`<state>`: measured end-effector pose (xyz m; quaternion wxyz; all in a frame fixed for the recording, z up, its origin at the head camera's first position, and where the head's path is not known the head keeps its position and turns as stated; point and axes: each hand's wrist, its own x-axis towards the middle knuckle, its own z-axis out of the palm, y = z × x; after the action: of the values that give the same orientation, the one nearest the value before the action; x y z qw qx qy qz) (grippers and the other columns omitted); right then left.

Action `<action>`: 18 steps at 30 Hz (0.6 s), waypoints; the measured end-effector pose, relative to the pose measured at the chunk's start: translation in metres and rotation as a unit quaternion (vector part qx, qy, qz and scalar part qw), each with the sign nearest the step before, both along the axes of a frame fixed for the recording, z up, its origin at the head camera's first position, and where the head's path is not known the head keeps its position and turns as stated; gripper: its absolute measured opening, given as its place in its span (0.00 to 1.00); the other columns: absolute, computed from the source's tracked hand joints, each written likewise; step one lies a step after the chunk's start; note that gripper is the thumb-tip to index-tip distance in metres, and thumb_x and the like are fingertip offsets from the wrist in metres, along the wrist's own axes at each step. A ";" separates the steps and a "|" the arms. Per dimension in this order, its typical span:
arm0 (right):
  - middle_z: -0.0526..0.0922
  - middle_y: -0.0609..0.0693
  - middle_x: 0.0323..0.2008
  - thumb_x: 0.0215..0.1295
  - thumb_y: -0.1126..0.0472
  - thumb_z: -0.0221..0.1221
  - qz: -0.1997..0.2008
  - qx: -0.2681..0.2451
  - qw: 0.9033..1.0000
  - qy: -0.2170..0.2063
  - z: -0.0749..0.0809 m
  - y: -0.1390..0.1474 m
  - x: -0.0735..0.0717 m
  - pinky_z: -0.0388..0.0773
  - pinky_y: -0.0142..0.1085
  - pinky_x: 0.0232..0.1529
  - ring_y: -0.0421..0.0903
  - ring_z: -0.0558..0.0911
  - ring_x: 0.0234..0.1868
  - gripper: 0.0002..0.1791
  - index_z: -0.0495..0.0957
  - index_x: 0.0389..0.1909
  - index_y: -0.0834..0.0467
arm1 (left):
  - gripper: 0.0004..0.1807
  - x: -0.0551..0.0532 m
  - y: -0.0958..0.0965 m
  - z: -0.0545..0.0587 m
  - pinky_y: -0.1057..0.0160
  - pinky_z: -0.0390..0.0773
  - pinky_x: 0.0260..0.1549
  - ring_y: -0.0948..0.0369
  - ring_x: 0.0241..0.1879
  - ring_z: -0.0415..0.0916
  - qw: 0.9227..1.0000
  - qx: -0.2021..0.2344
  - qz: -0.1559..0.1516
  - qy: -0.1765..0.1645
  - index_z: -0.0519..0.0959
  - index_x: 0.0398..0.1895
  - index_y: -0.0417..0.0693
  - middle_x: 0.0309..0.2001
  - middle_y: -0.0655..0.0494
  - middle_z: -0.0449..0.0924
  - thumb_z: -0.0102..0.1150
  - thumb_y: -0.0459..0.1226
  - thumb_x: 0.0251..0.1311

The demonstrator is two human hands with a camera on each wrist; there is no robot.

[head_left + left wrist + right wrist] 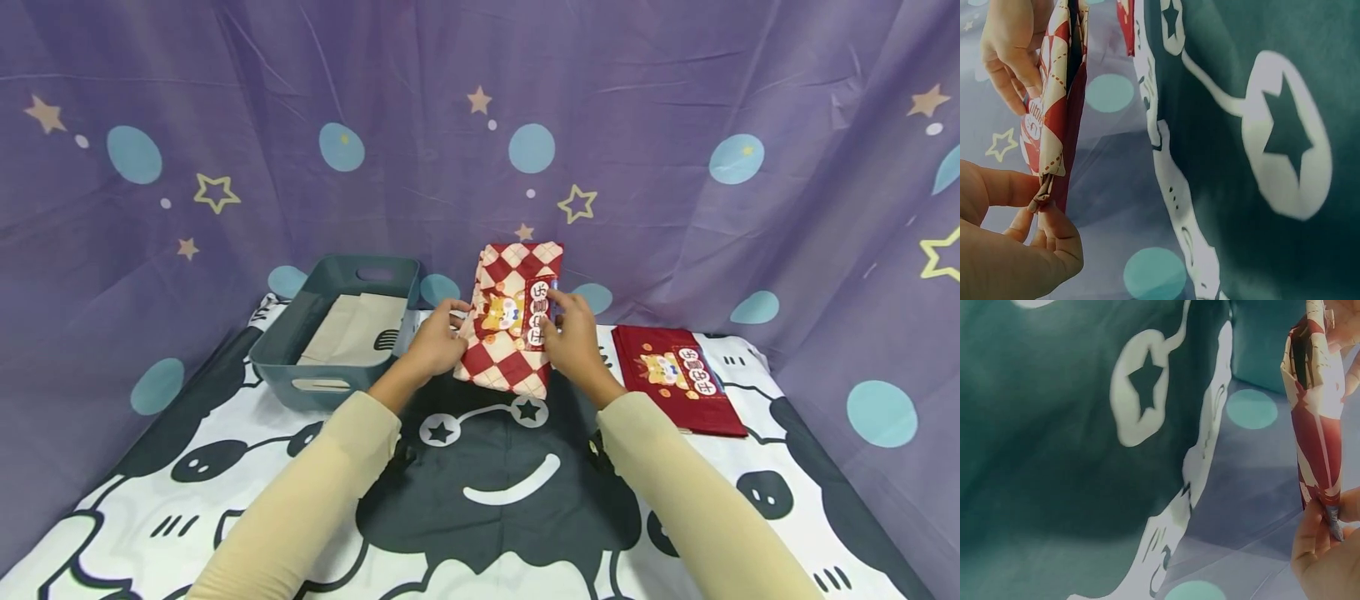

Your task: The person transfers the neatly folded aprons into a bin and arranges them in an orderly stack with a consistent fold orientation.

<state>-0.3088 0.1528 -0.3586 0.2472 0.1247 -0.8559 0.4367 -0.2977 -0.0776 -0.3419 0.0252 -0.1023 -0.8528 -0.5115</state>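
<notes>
A folded red-and-cream checked cloth point(504, 333) with a cartoon animal and white lettering is held up above the table. My left hand point(438, 340) pinches its left edge between thumb and fingers; the left wrist view shows this hand point(1016, 244) gripping a bunched fold. On the opposite edge, my right hand point(573, 342) holds on with thumb and fingers, and the right wrist view shows that pinch point(1329, 556) from below. Several layers of the cloth point(1317, 431) show along its lower side. To the right lies a dark red folded cloth point(660, 408) with a similar print.
Left of my hands stands a blue-grey plastic basket point(281, 379) with cut-out handles, holding folded beige cloth point(348, 329). A black-and-white cartoon cover point(510, 517) lies over the table. Behind it hangs a purple curtain point(420, 100) with stars and blue spots.
</notes>
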 end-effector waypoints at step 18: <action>0.74 0.60 0.58 0.67 0.72 0.61 0.014 -0.039 0.999 0.005 0.034 -0.041 -0.006 0.84 0.42 0.41 0.54 0.83 0.45 0.27 0.74 0.68 0.64 | 0.29 -0.001 -0.039 0.032 0.56 0.76 0.43 0.50 0.44 0.74 0.998 -0.034 0.031 0.048 0.72 0.66 0.43 0.52 0.42 0.76 0.55 0.23 0.59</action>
<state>-0.3148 0.1118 -0.3244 0.2503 0.1288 -0.8351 0.4726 -0.2988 -0.1164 -0.3100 0.0784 -0.1006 -0.8704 -0.4756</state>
